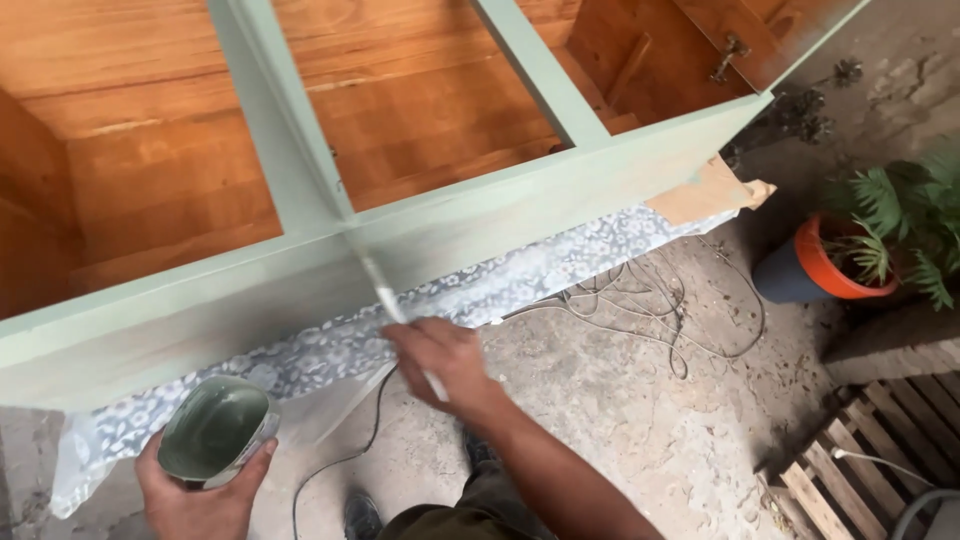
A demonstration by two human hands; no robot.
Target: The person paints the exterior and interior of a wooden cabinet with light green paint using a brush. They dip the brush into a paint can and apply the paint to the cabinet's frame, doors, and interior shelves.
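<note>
My right hand (447, 357) grips a thin paintbrush (385, 292) with a pale handle. Its tip reaches up to the green-painted front frame of a wooden cabinet (520, 205), where an upright divider meets the front rail. My left hand (195, 495) holds a squashed metal can (215, 430) of green paint from below, at the lower left. The cabinet lies on its back, its compartments showing bare orange-brown wood inside.
A white patterned sheet (330, 345) lies under the cabinet on the concrete floor. Loose cables (640, 300) tangle to the right. An orange pot with a fern (845, 260) stands at the right edge. A wooden pallet (860, 450) sits at lower right. My shoes (362, 515) are below.
</note>
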